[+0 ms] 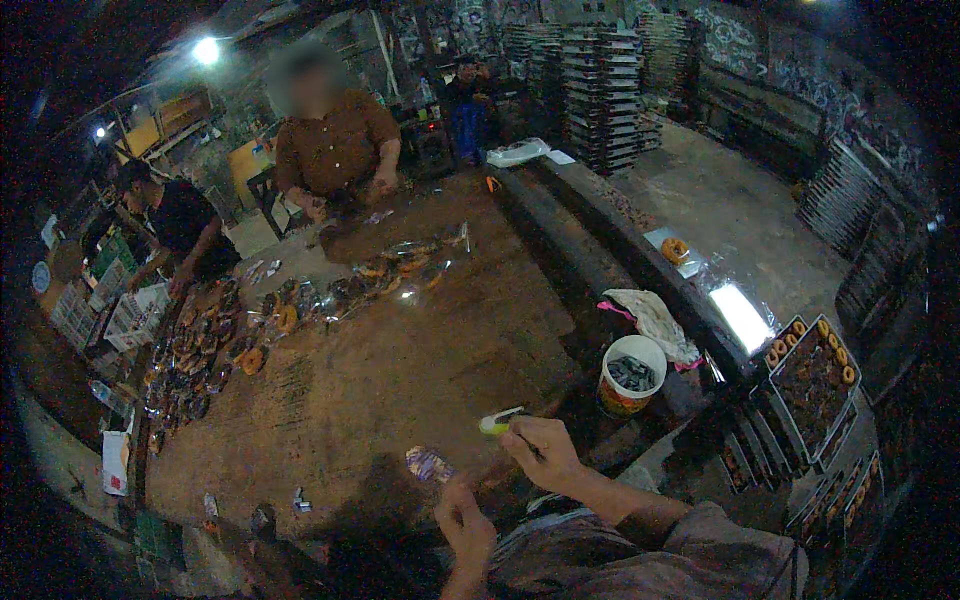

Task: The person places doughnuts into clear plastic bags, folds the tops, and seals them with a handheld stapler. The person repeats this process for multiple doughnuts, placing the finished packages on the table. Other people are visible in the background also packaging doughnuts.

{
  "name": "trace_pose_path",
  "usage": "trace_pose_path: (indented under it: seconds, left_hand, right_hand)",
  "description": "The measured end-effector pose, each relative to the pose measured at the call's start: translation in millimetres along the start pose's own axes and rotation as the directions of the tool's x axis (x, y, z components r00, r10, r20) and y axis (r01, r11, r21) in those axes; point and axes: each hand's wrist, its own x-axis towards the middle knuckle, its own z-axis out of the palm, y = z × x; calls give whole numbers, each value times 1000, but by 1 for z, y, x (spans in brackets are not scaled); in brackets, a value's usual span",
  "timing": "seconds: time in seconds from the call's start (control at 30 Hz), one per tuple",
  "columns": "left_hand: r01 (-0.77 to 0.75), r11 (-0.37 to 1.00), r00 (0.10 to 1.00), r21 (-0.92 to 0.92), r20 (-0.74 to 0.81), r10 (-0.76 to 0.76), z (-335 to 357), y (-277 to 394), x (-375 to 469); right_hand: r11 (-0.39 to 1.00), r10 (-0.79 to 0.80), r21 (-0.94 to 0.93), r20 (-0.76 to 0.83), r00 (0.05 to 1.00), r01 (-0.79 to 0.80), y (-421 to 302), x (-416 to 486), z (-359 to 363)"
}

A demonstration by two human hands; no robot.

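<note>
My left hand (466, 521) pinches a small purple-and-white printed packet or stack of labels (430, 464) between thumb and fingers, over the near edge of a wooden table (420, 352). Just to the right, my right hand (547, 455) grips a small yellow-green object (493, 425) with a pale strip at its top; its exact kind is unclear. The two held things are apart. Beyond my right hand, a white plastic bucket (634, 367) contains many small grey pieces.
Bagged ring-shaped baked goods (195, 345) are heaped along the table's left side. A co-worker (337, 146) stands at the far side, another (184, 225) bends at the left. A stained cloth (652, 322) lies behind the bucket. Trays (814, 390) with rings stand at right.
</note>
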Motion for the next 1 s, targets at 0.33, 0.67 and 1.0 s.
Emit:
trace_pose_path:
  seconds: [0.33, 0.67, 1.0]
  left_hand:
    - [-370, 746, 925, 554, 291, 243, -29, -30, 15]
    - [-15, 944, 999, 329, 46, -1, -14, -56, 45]
    - [-355, 866, 920, 352, -33, 390, 29, -8, 41]
  right_hand:
    - [999, 41, 11, -53, 998, -40, 2, 6, 16]
    - [910, 337, 224, 84, 938, -348, -24, -21, 42]
    - [946, 284, 190, -91, 955, -263, 34, -16, 60]
